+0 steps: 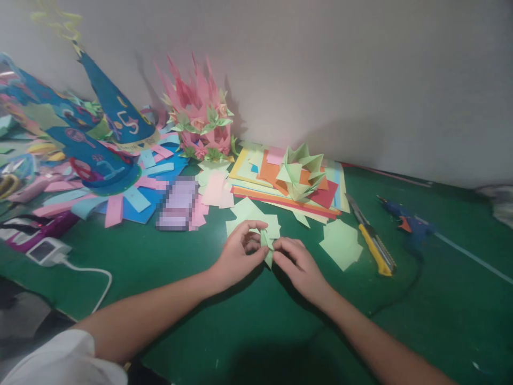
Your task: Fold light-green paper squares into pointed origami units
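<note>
Our left hand (244,251) pinches folded green paper (266,240); right hand (298,264) fingertips at its edge, grip unclear | piece between our hands, looks part-folded | green folded ring (293,174) on paper stack (242,164) looks done | loose green squares (342,246) unfolded

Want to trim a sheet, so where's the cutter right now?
In the head view, the cutter lies on the table to the right of the right hand, between some green squares and the glue gun.
</note>
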`<state>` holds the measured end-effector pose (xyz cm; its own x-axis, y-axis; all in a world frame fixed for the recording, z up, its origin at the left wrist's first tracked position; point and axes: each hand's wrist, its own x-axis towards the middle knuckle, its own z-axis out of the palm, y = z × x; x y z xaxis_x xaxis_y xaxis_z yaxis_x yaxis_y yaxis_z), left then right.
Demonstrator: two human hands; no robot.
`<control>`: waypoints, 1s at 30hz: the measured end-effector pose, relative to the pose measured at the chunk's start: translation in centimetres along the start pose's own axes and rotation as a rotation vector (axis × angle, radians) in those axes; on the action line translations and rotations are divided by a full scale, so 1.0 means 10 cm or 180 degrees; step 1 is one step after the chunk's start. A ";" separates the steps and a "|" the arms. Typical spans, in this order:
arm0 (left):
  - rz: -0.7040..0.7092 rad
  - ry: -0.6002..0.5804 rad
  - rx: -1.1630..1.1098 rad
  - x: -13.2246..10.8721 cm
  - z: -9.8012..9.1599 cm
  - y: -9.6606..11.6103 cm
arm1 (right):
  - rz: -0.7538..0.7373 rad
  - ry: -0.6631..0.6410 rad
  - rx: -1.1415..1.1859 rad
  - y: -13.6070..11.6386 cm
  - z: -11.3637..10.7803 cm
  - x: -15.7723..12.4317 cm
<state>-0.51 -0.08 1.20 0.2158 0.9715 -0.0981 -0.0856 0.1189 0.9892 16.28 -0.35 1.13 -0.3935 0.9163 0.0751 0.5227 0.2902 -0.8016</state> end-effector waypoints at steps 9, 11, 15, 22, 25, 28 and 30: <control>-0.0194 -0.0122 -0.0111 0.00 0.00 0.03 | 0.0352 0.0181 0.0816 0.01 -0.02 0.00; -0.0190 -0.0122 -0.0165 0.01 0.00 0.03 | 0.0363 0.0150 0.0749 0.01 -0.02 0.01; -0.0156 -0.0138 -0.0202 0.01 -0.01 0.01 | 0.0425 0.0155 0.0723 0.02 0.00 0.01; 0.0160 -0.0365 -0.0392 0.04 -0.02 -0.02 | 0.0457 0.0143 0.0893 0.01 -0.01 0.00; 0.0144 -0.0357 -0.0327 0.04 -0.02 -0.01 | 0.0446 0.0112 0.0837 0.00 -0.02 0.00; 0.0120 -0.0298 -0.0226 0.03 -0.02 -0.01 | 0.0452 0.0085 0.0715 0.01 -0.02 0.01; 0.0107 -0.0252 -0.0103 0.03 -0.02 0.00 | 0.0455 0.0086 0.0681 0.01 -0.02 0.01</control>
<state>-0.63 0.20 1.12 0.2883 0.9560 -0.0548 -0.1252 0.0944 0.9876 16.45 -0.15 1.17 -0.3053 0.9516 -0.0346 0.3985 0.0947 -0.9123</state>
